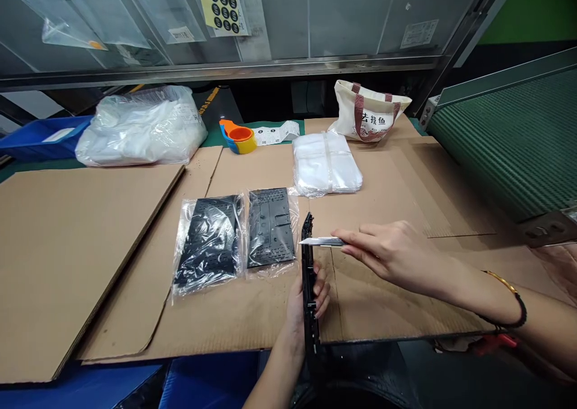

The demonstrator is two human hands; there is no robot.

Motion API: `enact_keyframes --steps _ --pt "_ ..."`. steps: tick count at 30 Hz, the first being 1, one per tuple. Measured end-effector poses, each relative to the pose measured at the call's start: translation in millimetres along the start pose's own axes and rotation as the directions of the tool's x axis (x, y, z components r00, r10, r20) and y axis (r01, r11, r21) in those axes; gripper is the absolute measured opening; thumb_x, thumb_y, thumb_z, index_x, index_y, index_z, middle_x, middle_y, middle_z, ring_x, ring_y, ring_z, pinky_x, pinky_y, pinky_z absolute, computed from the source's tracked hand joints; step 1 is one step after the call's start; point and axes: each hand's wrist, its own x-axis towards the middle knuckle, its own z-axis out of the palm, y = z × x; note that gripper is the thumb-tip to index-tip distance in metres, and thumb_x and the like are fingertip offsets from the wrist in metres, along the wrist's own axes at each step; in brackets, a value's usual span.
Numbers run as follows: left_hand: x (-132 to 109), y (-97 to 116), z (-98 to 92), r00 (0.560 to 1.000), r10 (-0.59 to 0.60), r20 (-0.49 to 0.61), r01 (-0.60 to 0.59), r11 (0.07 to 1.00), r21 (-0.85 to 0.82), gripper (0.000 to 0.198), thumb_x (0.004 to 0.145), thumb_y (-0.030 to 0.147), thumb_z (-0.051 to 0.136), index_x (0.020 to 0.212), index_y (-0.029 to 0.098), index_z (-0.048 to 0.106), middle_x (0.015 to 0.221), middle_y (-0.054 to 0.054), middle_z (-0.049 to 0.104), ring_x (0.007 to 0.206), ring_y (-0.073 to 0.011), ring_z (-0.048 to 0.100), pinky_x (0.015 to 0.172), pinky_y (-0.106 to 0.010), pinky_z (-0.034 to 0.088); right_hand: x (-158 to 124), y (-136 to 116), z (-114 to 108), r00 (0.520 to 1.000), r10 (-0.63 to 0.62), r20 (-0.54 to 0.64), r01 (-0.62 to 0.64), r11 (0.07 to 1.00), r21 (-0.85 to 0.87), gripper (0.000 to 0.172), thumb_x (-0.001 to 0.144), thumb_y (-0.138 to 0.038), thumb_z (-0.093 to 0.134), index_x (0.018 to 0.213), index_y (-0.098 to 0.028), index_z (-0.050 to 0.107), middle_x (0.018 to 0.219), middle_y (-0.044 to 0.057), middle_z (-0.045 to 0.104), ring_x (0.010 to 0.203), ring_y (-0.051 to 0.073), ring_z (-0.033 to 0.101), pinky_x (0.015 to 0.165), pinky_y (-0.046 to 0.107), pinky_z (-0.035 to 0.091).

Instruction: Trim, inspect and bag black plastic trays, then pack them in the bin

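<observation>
My left hand (321,290) grips a black plastic panel (309,301), held on edge so that its narrow side faces me. In my right hand (392,253) is a utility knife (322,241), its blade pointing left and lying across the panel's upper edge. Whether the blade touches the plastic I cannot tell. To the left of the panel, two similar black panels in clear bags lie flat on the cardboard: one bagged panel (271,227) close by and another bagged panel (210,241) farther left.
A bundle of clear bags (327,163) lies behind the hands, near a cloth tote bag (367,112) and a tape roll (241,140). A large plastic sack (139,127) and blue tray (40,139) stand back left. Cardboard (81,247) covers the left; a green conveyor (509,139) borders the right.
</observation>
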Motion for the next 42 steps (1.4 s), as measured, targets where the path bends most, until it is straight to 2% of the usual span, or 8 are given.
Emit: enact_keyframes --steps 7,22,30,32,35,37,39,42 --pt "-1.8 0.5 -1.7 0.999 -0.006 -0.042 0.007 1.000 0.029 0.021 0.086 0.039 0.058 0.082 0.020 0.050 0.050 0.009 0.032 0.033 -0.0041 0.016 0.024 -0.012 0.014 2.9 5.7 1.4 0.998 0.063 -0.030 -0.064 0.998 -0.018 0.038 0.101 -0.035 0.034 0.117 -0.020 0.065 0.076 0.003 0.069 0.059 0.014 0.060 0.049 0.027 0.028" --pt "-1.7 1.2 1.8 1.000 -0.006 -0.005 0.006 1.000 0.010 0.023 0.085 0.040 0.060 0.081 0.019 0.052 0.052 0.008 0.039 0.032 -0.0041 0.020 0.023 -0.012 0.020 -0.4 4.8 2.3 0.997 0.048 -0.053 -0.049 0.998 -0.034 0.039 0.102 -0.036 0.033 0.116 -0.019 0.065 0.074 0.003 0.069 0.057 0.013 0.060 0.048 0.028 0.028" --pt "-0.5 0.4 0.9 1.000 -0.009 0.001 0.009 1.000 0.016 0.023 0.087 0.040 0.056 0.080 0.019 0.049 0.052 0.008 0.035 0.032 -0.0041 0.019 0.023 -0.012 0.014 -2.7 3.3 6.3 0.998 0.032 -0.045 -0.032 0.999 0.010 0.038 0.101 -0.035 0.035 0.116 -0.019 0.066 0.073 0.004 0.070 0.058 0.014 0.061 0.049 0.026 0.032" --pt "-0.3 0.2 1.7 1.000 -0.011 -0.005 0.011 1.000 0.029 0.024 0.087 0.041 0.056 0.079 0.020 0.049 0.052 0.008 0.034 0.031 -0.0040 0.019 0.023 -0.013 0.012 -2.5 1.5 4.6 1.000 0.017 -0.023 -0.015 0.998 0.066 0.037 0.101 -0.035 0.036 0.117 -0.019 0.065 0.072 0.004 0.070 0.057 0.013 0.061 0.049 0.025 0.034" --pt "-0.9 -0.2 4.1 0.999 0.011 -0.043 -0.009 0.999 0.053 0.025 0.088 0.041 0.056 0.077 0.019 0.049 0.050 0.008 0.034 0.031 -0.0042 0.020 0.024 -0.013 0.014 -4.0 -1.4 2.6 0.999 -0.002 0.040 -0.012 0.938 0.346 0.035 0.100 -0.034 0.038 0.118 -0.022 0.065 0.083 0.003 0.074 0.069 0.014 0.067 0.059 0.024 0.046" --pt "-1.7 0.1 7.0 0.997 0.037 -0.074 -0.034 0.998 0.048 0.025 0.086 0.040 0.059 0.077 0.019 0.050 0.049 0.008 0.035 0.032 -0.0044 0.023 0.025 -0.013 0.016 -9.2 0.6 4.9 0.996 0.071 0.055 -0.090 0.842 0.533 0.031 0.098 -0.035 0.042 0.115 -0.023 0.066 0.096 0.004 0.075 0.085 0.015 0.070 0.072 0.025 0.051" --pt "-2.6 1.4 11.8 0.992 0.056 -0.112 -0.052 0.998 0.037 0.024 0.084 0.038 0.063 0.077 0.019 0.051 0.049 0.008 0.038 0.032 -0.0044 0.026 0.025 -0.013 0.018 -19.9 9.5 12.8 0.967 0.249 0.046 -0.225 0.760 0.610 0.030 0.096 -0.037 0.047 0.111 -0.021 0.067 0.104 0.006 0.074 0.093 0.018 0.069 0.078 0.027 0.052" --pt "-4.0 5.3 23.0 0.969 0.062 -0.238 -0.058 0.998 0.024 0.019 0.082 0.031 0.067 0.078 0.018 0.054 0.053 0.007 0.047 0.035 -0.0046 0.038 0.028 -0.013 0.028 -47.2 35.9 34.8 0.827 0.561 -0.028 -0.432 0.668 0.606 0.031 0.092 -0.042 0.052 0.106 -0.018 0.067 0.098 0.008 0.073 0.085 0.020 0.068 0.073 0.029 0.053"
